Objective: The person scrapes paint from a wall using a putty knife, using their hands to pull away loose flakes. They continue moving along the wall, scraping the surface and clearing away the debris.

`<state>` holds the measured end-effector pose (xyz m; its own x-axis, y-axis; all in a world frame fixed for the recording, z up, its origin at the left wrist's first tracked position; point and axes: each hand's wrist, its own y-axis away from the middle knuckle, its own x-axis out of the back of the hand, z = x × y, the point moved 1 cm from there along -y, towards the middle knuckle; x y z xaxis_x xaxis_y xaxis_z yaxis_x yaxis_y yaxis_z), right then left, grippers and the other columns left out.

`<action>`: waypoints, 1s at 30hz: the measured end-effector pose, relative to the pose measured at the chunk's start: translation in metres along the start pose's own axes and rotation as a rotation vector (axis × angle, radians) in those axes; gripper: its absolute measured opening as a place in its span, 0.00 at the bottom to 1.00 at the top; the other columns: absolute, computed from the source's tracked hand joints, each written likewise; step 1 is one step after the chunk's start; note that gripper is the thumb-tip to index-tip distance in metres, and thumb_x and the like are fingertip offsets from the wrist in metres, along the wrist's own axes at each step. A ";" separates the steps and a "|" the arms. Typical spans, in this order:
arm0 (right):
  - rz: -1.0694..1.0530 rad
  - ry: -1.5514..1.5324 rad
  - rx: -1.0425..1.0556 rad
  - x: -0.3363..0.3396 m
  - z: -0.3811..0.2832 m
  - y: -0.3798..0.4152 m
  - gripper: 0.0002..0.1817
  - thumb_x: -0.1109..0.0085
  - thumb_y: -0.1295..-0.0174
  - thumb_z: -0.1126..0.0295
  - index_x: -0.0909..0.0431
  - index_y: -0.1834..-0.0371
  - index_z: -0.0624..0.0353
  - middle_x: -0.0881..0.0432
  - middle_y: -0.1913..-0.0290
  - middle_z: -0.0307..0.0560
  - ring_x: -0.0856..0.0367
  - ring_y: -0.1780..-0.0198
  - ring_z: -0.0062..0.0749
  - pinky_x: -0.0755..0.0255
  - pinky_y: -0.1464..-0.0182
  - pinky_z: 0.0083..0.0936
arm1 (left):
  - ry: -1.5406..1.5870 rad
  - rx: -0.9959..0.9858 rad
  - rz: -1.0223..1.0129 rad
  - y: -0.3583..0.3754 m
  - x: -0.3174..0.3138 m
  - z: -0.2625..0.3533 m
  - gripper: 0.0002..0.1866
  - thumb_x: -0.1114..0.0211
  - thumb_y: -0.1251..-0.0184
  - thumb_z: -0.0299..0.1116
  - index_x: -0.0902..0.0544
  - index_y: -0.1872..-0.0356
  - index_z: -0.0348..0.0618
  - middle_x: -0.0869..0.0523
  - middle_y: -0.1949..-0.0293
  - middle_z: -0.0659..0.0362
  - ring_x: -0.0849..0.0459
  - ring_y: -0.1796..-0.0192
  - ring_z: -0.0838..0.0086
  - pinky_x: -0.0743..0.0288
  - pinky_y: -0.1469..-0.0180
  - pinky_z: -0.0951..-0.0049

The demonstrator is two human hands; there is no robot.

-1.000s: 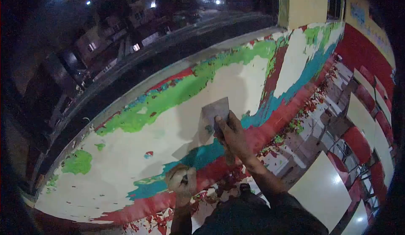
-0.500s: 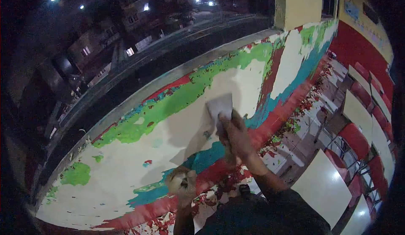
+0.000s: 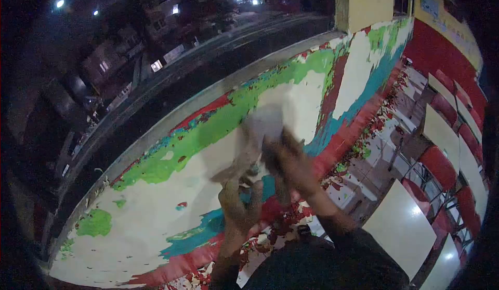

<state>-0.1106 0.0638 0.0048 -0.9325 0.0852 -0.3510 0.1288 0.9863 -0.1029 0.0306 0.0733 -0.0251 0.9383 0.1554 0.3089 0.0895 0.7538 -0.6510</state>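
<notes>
My right hand (image 3: 293,162), smeared by motion, grips a scraper (image 3: 264,121) with a broad pale blade. The blade is up against the wall (image 3: 182,191), beside a bare cream patch below the band of green paint (image 3: 208,139). My left hand (image 3: 239,204) is lower and to the left, close in front of the wall, its fingers curled. I cannot tell what, if anything, is in those fingers. Teal paint (image 3: 195,238) and a red strip (image 3: 192,261) run along the wall's lower part.
Paint flakes (image 3: 358,152) litter the floor along the wall's foot. White tables (image 3: 400,227) and red chairs (image 3: 436,170) stand at the right. Above the wall, a ledge (image 3: 171,118) borders a dark opening with lit buildings beyond.
My left hand has risen up and to the right, closer to the scraper. My right hand and the scraper have shifted slightly left, and both now look blurred.
</notes>
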 end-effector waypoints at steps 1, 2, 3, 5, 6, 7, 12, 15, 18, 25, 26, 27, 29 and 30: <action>-0.013 -0.146 -0.007 -0.004 0.019 0.010 0.17 0.53 0.36 0.66 0.36 0.45 0.58 0.26 0.60 0.40 0.27 0.63 0.21 0.31 0.65 0.17 | 0.075 0.067 0.023 -0.005 -0.008 0.003 0.14 0.42 0.41 0.36 0.25 0.61 0.34 0.19 0.71 0.53 0.21 0.71 0.70 0.27 0.68 0.73; -0.028 -0.291 -0.018 -0.006 0.035 0.017 0.19 0.54 0.36 0.67 0.38 0.43 0.59 0.28 0.54 0.42 0.28 0.56 0.23 0.30 0.58 0.19 | 0.150 0.139 0.045 -0.010 -0.014 0.005 0.15 0.42 0.41 0.36 0.25 0.59 0.34 0.19 0.69 0.52 0.21 0.69 0.69 0.27 0.66 0.72; -0.070 -0.234 -0.032 -0.002 0.040 0.024 0.19 0.54 0.36 0.69 0.40 0.42 0.59 0.29 0.53 0.44 0.29 0.55 0.24 0.31 0.56 0.21 | 0.091 0.120 0.024 -0.015 -0.017 0.007 0.15 0.42 0.40 0.36 0.25 0.59 0.34 0.19 0.67 0.52 0.21 0.67 0.68 0.27 0.64 0.71; -0.149 -0.125 -0.073 0.009 0.047 0.036 0.20 0.55 0.36 0.72 0.42 0.41 0.60 0.30 0.52 0.46 0.32 0.52 0.27 0.32 0.51 0.24 | -0.030 0.091 -0.025 -0.023 -0.021 0.009 0.15 0.42 0.40 0.36 0.25 0.58 0.33 0.20 0.63 0.51 0.21 0.63 0.66 0.28 0.59 0.70; -0.160 -0.113 -0.056 0.011 0.048 0.040 0.23 0.54 0.36 0.73 0.46 0.39 0.60 0.30 0.52 0.47 0.31 0.53 0.27 0.32 0.52 0.24 | 0.042 0.181 -0.014 -0.023 -0.025 0.011 0.15 0.42 0.40 0.36 0.25 0.59 0.34 0.20 0.63 0.51 0.22 0.61 0.65 0.30 0.56 0.69; -0.170 -0.103 -0.036 0.011 0.047 0.042 0.26 0.54 0.37 0.74 0.50 0.36 0.60 0.30 0.52 0.47 0.31 0.54 0.26 0.32 0.53 0.23 | 0.114 0.268 -0.004 -0.022 -0.029 0.013 0.14 0.43 0.39 0.35 0.24 0.59 0.34 0.21 0.63 0.51 0.23 0.60 0.64 0.31 0.54 0.68; -0.101 0.100 0.236 0.040 0.094 0.060 0.35 0.54 0.37 0.75 0.62 0.32 0.60 0.29 0.52 0.49 0.30 0.57 0.26 0.32 0.56 0.22 | -0.006 0.018 0.080 -0.037 -0.065 0.011 0.11 0.44 0.38 0.33 0.25 0.65 0.32 0.22 0.67 0.47 0.24 0.63 0.58 0.33 0.55 0.63; 0.033 0.201 0.337 0.051 0.108 0.059 0.31 0.55 0.37 0.75 0.56 0.32 0.62 0.29 0.50 0.51 0.29 0.58 0.27 0.31 0.58 0.23 | -0.034 0.064 0.100 -0.044 -0.085 0.018 0.10 0.45 0.38 0.32 0.24 0.67 0.32 0.24 0.67 0.47 0.26 0.60 0.56 0.37 0.51 0.60; 0.142 0.515 0.448 0.068 0.091 0.050 0.28 0.54 0.37 0.75 0.49 0.34 0.64 0.29 0.49 0.53 0.28 0.60 0.28 0.30 0.59 0.24 | -0.089 -0.013 -0.073 -0.056 -0.100 0.011 0.09 0.46 0.38 0.31 0.26 0.69 0.32 0.25 0.68 0.45 0.27 0.63 0.52 0.35 0.56 0.58; 0.200 0.656 0.506 0.087 0.031 0.017 0.27 0.52 0.38 0.75 0.45 0.35 0.65 0.27 0.50 0.61 0.24 0.55 0.39 0.30 0.55 0.31 | -0.127 -0.062 -0.145 -0.077 -0.129 0.029 0.09 0.48 0.35 0.30 0.29 0.71 0.33 0.26 0.70 0.44 0.26 0.68 0.54 0.33 0.64 0.59; 0.199 0.657 0.466 0.086 0.023 0.018 0.27 0.52 0.39 0.75 0.45 0.36 0.64 0.27 0.50 0.62 0.23 0.53 0.40 0.30 0.53 0.32 | -0.137 -0.095 -0.094 -0.078 -0.133 0.031 0.10 0.49 0.35 0.30 0.30 0.72 0.33 0.25 0.70 0.44 0.25 0.67 0.55 0.32 0.64 0.60; 0.177 0.676 0.421 0.089 0.023 0.018 0.27 0.52 0.39 0.75 0.45 0.36 0.64 0.27 0.49 0.62 0.23 0.52 0.42 0.29 0.53 0.33 | -0.130 -0.130 -0.058 -0.077 -0.137 0.030 0.10 0.49 0.35 0.30 0.30 0.70 0.32 0.25 0.68 0.43 0.25 0.66 0.55 0.32 0.62 0.61; 0.142 0.708 0.335 0.091 0.018 0.019 0.27 0.53 0.39 0.76 0.44 0.36 0.63 0.27 0.49 0.62 0.24 0.52 0.44 0.29 0.54 0.34 | -0.117 -0.212 0.005 -0.080 -0.139 0.031 0.10 0.49 0.34 0.30 0.29 0.67 0.30 0.24 0.65 0.42 0.23 0.63 0.57 0.31 0.59 0.62; 0.158 0.683 0.397 0.091 0.019 0.015 0.27 0.53 0.39 0.76 0.44 0.36 0.63 0.27 0.51 0.62 0.23 0.53 0.45 0.29 0.54 0.34 | -0.100 -0.069 -0.089 -0.079 -0.139 0.025 0.10 0.49 0.34 0.30 0.29 0.64 0.29 0.24 0.64 0.42 0.23 0.61 0.57 0.31 0.57 0.62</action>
<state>-0.1874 0.0837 -0.0463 -0.8771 0.4132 0.2446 0.2666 0.8428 -0.4676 -0.1157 0.0080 0.0011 0.8882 0.1554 0.4325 0.1966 0.7222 -0.6631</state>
